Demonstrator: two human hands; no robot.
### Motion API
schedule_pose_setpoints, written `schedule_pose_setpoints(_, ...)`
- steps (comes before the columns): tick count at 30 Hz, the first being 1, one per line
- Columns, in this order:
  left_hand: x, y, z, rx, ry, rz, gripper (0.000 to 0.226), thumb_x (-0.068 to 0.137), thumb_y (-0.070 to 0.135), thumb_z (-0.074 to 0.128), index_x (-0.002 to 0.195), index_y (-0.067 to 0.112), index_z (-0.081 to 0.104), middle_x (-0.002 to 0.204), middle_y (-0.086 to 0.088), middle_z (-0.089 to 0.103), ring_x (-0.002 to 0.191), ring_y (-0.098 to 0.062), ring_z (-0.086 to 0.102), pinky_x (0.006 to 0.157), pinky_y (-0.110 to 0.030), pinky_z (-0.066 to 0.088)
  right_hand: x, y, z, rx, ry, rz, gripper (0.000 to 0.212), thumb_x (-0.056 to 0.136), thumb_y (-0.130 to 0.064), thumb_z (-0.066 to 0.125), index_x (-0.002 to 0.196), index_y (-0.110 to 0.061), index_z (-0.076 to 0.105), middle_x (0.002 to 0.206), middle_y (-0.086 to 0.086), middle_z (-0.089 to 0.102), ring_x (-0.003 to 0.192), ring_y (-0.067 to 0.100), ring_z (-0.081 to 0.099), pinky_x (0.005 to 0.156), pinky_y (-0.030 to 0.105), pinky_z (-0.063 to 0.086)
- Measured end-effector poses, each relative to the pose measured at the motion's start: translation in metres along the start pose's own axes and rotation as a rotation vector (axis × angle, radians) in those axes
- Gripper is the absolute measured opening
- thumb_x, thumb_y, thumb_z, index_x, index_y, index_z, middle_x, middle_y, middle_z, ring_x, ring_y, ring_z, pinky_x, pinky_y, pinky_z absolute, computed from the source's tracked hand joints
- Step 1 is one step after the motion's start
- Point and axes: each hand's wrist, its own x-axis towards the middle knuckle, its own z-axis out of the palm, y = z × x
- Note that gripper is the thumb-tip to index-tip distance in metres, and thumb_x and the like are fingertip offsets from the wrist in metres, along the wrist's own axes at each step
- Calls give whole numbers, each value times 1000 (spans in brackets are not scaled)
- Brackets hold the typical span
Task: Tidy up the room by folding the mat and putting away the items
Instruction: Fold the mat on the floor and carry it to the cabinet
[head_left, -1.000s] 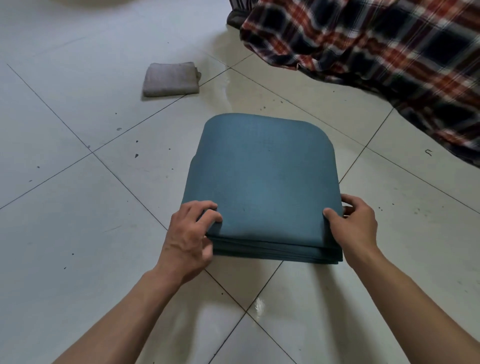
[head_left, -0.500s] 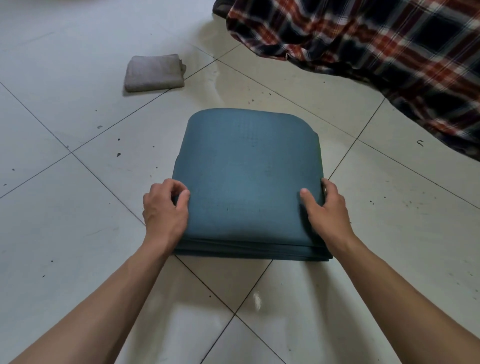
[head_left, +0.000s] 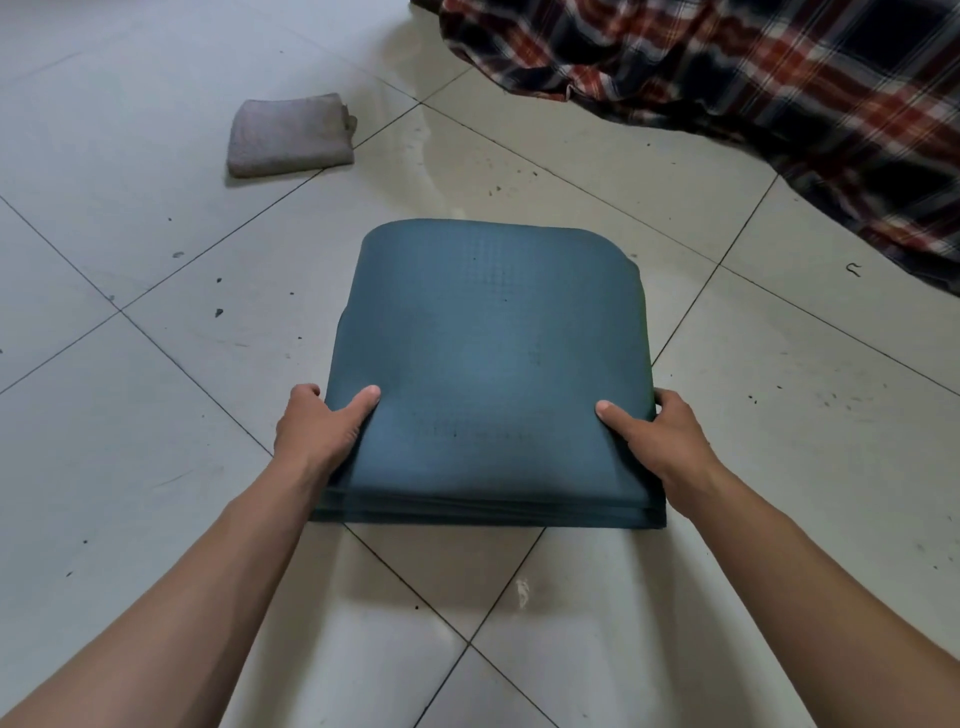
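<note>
Mat (head_left: 493, 353) folded, thick stack | left grip (head_left: 317, 431) and right grip (head_left: 660, 441) each clamp a side edge, thumbs on top | advise: lift level, layers squeezed together.

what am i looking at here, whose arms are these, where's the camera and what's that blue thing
There is no machine here: these are a person's two bare arms. The camera is worn on the person's head and looks forward and down, so you see the arms reach out from the bottom of the picture. The blue thing is a folded blue mat, stacked in several layers, on a pale tiled floor. The left hand and the right hand grip its two sides, thumbs on top. Further off on the floor lie a folded grey cloth and, at the top right, a plaid blanket.
</note>
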Motion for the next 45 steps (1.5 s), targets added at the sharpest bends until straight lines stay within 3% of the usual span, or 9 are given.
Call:
schedule_pose_setpoints(6, -14, -4, 1, 119, 34, 101, 62, 85, 70, 56, 129, 25, 52, 120, -2, 64, 110, -31, 59, 98, -47, 49, -1, 3, -4, 48, -18, 1, 68, 74, -39, 86, 126, -23, 46, 117, 1, 62, 101, 23, 66, 94, 44, 55)
schedule_pose_setpoints(10, -16, -13, -7, 71, -2, 23, 76, 67, 84, 60, 120, 31, 45, 110, -2, 62, 105, -31, 61, 94, -50, 53, -3, 12, -7, 54, -40, 57, 68, 69, -43, 88, 120, -17, 51, 111, 1, 66, 97, 23, 68, 90, 43, 57)
schedule_pose_setpoints(14, -16, -23, -12, -41, -100, -83, 111, 40, 95, 67, 117, 16, 54, 109, -6, 69, 99, -30, 68, 86, -50, 59, -6, 18, -10, 25, -103, 73, 40, 76, -37, 86, 100, -14, 63, 95, 3, 71, 84, 22, 69, 74, 34, 57)
schedule_pose_setpoints(19, -29, -28, -13, -128, -136, -85, 105, 32, 94, 73, 105, 19, 66, 97, -6, 75, 89, -31, 73, 84, -52, 60, -8, 26, -7, 0, -36, 89, 61, 66, -45, 89, 110, -12, 62, 101, 5, 71, 90, 28, 70, 85, 45, 59)
schedule_pose_setpoints(24, -57, -29, -28, -179, -200, -29, 108, 28, 82, 84, 110, 14, 66, 99, -6, 77, 86, -26, 75, 78, -43, 62, -34, 26, -13, -34, 15, 36, 57, 70, -44, 86, 110, -13, 60, 103, 5, 69, 91, 28, 68, 85, 45, 58)
schedule_pose_setpoints(28, -91, -20, -52, -223, -218, -29, 97, 49, 94, 62, 104, 15, 71, 96, -6, 78, 88, -27, 75, 84, -44, 60, -66, 13, -28, -52, 33, -15, 59, 72, -47, 83, 113, -14, 57, 105, 4, 67, 93, 27, 66, 84, 44, 57)
schedule_pose_setpoints(32, -120, -3, -81, -244, -120, -9, 73, 80, 78, 57, 105, 10, 67, 102, -9, 74, 91, -28, 72, 84, -43, 58, -103, -12, -48, -36, 63, -91, 66, 70, -51, 82, 118, -13, 57, 110, 5, 67, 95, 27, 66, 86, 45, 57)
schedule_pose_setpoints(36, -156, 21, -119, -282, -43, 59, 66, 81, 68, 67, 105, 6, 64, 100, -11, 72, 87, -28, 69, 64, -34, 51, -148, -42, -70, 8, 87, -164, 61, 73, -48, 82, 117, -13, 57, 109, 5, 67, 95, 27, 65, 84, 43, 57)
schedule_pose_setpoints(45, -246, 134, -258, -214, 110, 195, 62, 68, 71, 74, 87, 12, 68, 88, -5, 73, 84, -28, 70, 80, -47, 59, -276, -177, -135, 99, 91, -232, 50, 76, -43, 82, 112, -14, 62, 104, 2, 69, 93, 25, 67, 83, 43, 57)
